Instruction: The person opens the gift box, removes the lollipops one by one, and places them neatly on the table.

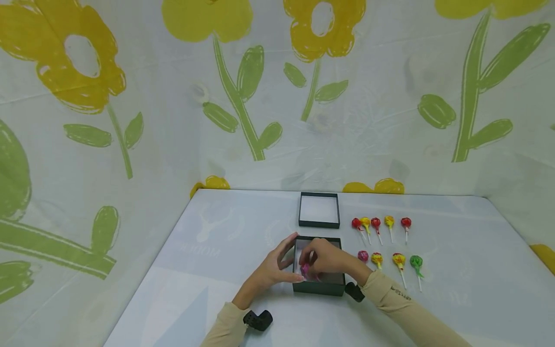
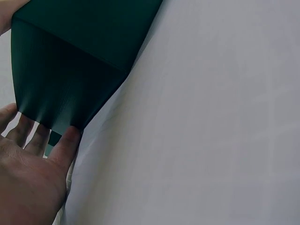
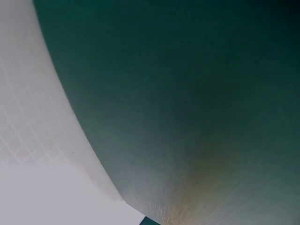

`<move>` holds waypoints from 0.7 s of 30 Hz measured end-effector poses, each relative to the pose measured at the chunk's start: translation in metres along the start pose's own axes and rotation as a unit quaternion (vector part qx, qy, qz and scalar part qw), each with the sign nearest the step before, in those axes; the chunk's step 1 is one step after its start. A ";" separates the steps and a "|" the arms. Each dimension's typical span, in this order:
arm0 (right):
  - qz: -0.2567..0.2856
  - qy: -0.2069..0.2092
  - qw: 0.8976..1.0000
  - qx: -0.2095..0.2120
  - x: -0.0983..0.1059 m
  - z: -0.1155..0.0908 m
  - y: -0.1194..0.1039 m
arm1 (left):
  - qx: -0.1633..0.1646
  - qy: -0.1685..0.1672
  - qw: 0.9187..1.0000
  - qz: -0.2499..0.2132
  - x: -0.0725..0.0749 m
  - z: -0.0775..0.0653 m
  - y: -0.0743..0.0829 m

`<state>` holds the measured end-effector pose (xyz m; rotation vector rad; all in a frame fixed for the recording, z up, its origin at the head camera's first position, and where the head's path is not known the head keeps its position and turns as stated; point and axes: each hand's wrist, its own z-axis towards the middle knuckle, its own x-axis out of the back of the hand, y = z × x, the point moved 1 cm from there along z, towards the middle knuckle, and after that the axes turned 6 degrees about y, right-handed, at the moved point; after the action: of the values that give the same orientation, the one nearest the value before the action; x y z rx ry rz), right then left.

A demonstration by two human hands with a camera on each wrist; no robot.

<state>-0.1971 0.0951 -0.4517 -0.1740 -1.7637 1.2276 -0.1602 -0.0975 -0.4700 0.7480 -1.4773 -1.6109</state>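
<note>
A dark green box (image 1: 318, 288) with a pale inside stands near the middle of the table. Along its left side rests my left hand (image 1: 274, 267), fingers extended and spread, thumb at the near left corner. In the left wrist view the fingertips press against the green wall. My right hand (image 1: 325, 256) reaches into the box from the right and pinches a lollipop in a pink wrapper (image 1: 305, 271), partly hidden by the fingers. The right wrist view is mostly filled by the box's green outer wall (image 3: 178, 93).
Behind the box lies its green-rimmed lid (image 1: 319, 224), white inside up. On the right are two rows of lollipops, including a red one (image 1: 405, 222), a yellow one (image 1: 398, 260), a green one (image 1: 416, 261) and a pink one (image 1: 363, 256) by the right wrist.
</note>
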 end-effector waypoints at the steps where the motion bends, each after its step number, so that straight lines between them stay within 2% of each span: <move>1: 0.002 0.005 1.000 0.000 0.000 0.000 0.000 | -0.001 0.000 1.000 0.000 0.000 0.000 0.000; 9: 0.045 0.049 0.998 0.011 0.002 -0.002 -0.001 | 0.003 -0.003 1.000 -0.010 0.000 -0.001 0.002; 18: 0.091 0.071 0.993 -0.011 0.005 -0.008 -0.001 | 0.008 0.000 1.000 -0.002 0.000 -0.002 0.002; 21: 0.106 0.086 0.990 -0.022 0.010 -0.014 -0.010 | 0.008 0.003 1.000 -0.001 0.000 -0.002 0.003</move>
<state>-0.1882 0.1050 -0.4375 -0.4900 -1.6548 1.2834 -0.1577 -0.0985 -0.4674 0.7623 -1.4869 -1.5995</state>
